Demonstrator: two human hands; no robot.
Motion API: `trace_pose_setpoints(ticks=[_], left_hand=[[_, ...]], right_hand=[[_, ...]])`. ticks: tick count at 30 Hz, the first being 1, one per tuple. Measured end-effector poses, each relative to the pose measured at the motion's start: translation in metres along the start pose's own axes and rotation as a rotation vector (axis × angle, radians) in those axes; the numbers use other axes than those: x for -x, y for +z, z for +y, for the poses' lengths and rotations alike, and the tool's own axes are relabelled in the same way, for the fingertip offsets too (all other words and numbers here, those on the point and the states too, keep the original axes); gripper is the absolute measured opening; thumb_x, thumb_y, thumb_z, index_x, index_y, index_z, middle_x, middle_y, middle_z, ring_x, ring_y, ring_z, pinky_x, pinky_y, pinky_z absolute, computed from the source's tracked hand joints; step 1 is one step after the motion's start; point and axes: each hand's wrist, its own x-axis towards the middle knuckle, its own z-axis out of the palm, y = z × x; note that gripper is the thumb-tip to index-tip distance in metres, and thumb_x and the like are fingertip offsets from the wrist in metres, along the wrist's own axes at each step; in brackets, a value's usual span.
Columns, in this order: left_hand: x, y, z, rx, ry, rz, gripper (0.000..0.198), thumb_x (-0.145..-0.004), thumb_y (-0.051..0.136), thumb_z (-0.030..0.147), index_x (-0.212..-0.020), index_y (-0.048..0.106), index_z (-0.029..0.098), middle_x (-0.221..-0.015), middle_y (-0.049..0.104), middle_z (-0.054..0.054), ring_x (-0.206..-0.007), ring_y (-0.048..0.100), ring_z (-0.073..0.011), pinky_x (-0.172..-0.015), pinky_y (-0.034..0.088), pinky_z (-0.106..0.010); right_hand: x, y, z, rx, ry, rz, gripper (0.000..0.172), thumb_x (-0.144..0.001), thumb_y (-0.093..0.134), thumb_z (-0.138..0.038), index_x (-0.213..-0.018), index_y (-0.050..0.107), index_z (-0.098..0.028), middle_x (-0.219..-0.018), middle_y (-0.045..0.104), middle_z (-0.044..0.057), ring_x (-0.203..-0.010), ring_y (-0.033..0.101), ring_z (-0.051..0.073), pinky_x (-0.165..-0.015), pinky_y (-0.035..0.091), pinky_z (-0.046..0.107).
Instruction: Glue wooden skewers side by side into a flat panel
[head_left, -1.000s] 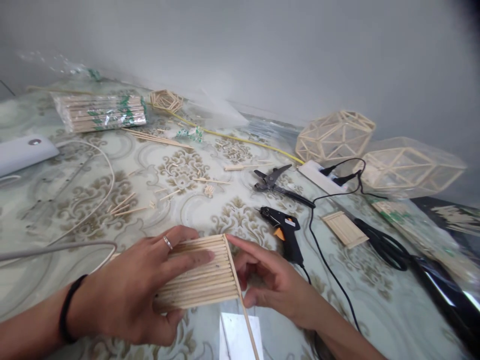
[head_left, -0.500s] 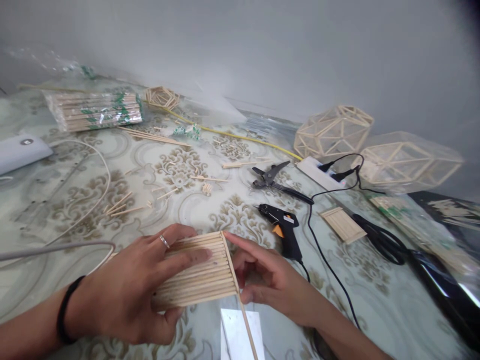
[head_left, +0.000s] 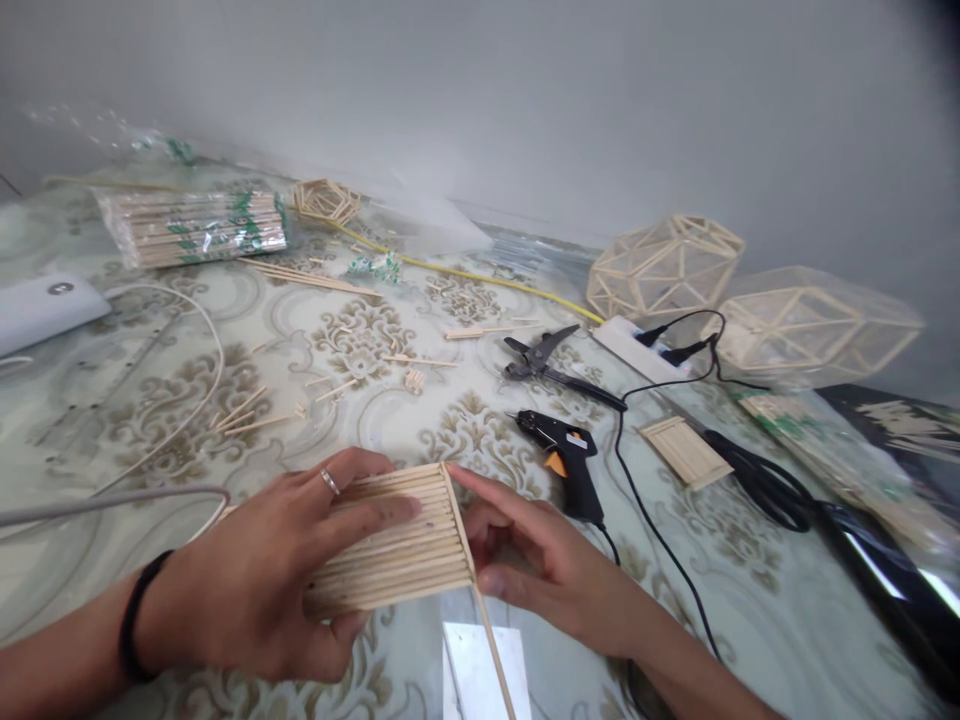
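Fingers [head_left: 375, 518] of the left hand [head_left: 255, 580] lie flat and spread across the top of the stick panel [head_left: 405, 560], with the thumb curled under its near edge, so the panel is clamped between them. The panel sits low on the patterned table [head_left: 247, 320], at 6 o'clock in the view. The right hand [head_left: 540, 575] is half open, with nothing closed inside it. Its forefinger [head_left: 487, 495] is stretched out toward 10 o'clock, touching the top of the long stick [head_left: 491, 650]. Its thumb presses the same stick sideways against the panel's 3 o'clock edge. The stick's free end runs on toward 6 o'clock, past the panel and over a white card [head_left: 469, 690].

Almost nothing has changed in the last second. Both hands, the panel and the stick keep the same places, and only the view sways a little. The right thumb seems tucked a shade closer to the stick. This looks like a steady press holding the stick still against the edge, not a move.

A glue gun [head_left: 566, 460] lies at 2 o'clock from the right hand, untouched, with pliers [head_left: 547, 365] beyond it at 12 o'clock.
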Motion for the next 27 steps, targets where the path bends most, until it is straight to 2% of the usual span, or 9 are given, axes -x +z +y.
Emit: trace_pose_setpoints(ticks=[5,10,13,17,20,27], left_hand=[[-0.0014,-0.0013,0.0004,0.007,0.003,0.018,0.095,-0.067,0.067,0.017,-0.155,0.033,0.035,-0.151,0.052,-0.012,-0.132,0.061,-0.0367,-0.097,0.063,-0.051],[0.0005,0.0001,-0.0014,0.008,-0.007,-0.015,0.099,-0.068,0.069,0.018,-0.157,0.029,0.035,-0.154,0.049,-0.014,-0.135,0.059,-0.0385,-0.099,0.061,-0.053],[0.0013,0.0,-0.0009,0.004,-0.014,-0.032,0.098,-0.069,0.067,0.018,-0.157,0.027,0.035,-0.155,0.047,-0.013,-0.134,0.059,-0.0381,-0.1,0.061,-0.053],[0.0014,-0.0002,-0.0007,-0.019,-0.013,-0.028,0.091,-0.071,0.063,0.018,-0.156,0.032,0.03,-0.154,0.046,-0.012,-0.13,0.062,-0.0384,-0.099,0.061,-0.051],[0.0016,0.0008,-0.0021,-0.008,0.006,-0.022,0.095,-0.07,0.066,0.018,-0.156,0.03,0.032,-0.153,0.047,-0.014,-0.13,0.061,-0.0391,-0.098,0.062,-0.052],[0.0013,0.0018,-0.0028,0.027,-0.018,-0.043,0.101,-0.07,0.069,0.018,-0.158,0.024,0.037,-0.155,0.044,-0.014,-0.133,0.059,-0.0377,-0.101,0.06,-0.056]], right_hand=[[-0.001,-0.0006,-0.0014,0.014,-0.045,-0.031,0.077,-0.095,0.08,-0.04,-0.16,0.04,-0.047,-0.102,0.07,-0.002,-0.088,0.063,0.015,-0.087,0.052,0.032],[-0.002,-0.0009,-0.0013,-0.007,-0.008,-0.03,0.076,-0.094,0.081,-0.038,-0.158,0.042,-0.051,-0.101,0.069,-0.003,-0.088,0.062,0.014,-0.084,0.052,0.03],[-0.0017,-0.0015,-0.0009,-0.006,0.013,-0.031,0.076,-0.093,0.082,-0.039,-0.157,0.044,-0.05,-0.101,0.069,-0.003,-0.087,0.063,0.014,-0.083,0.052,0.03],[-0.0013,-0.0017,-0.0007,0.013,0.032,-0.016,0.077,-0.091,0.082,-0.043,-0.159,0.046,-0.044,-0.1,0.07,-0.001,-0.087,0.063,0.016,-0.083,0.054,0.033],[-0.0017,-0.0014,-0.0006,0.023,0.044,-0.002,0.078,-0.09,0.082,-0.046,-0.159,0.046,-0.04,-0.101,0.07,0.001,-0.086,0.063,0.017,-0.083,0.055,0.034],[-0.0021,-0.0019,-0.0005,0.017,0.016,-0.022,0.076,-0.092,0.081,-0.043,-0.159,0.044,-0.046,-0.103,0.07,-0.001,-0.087,0.063,0.015,-0.083,0.053,0.031]])
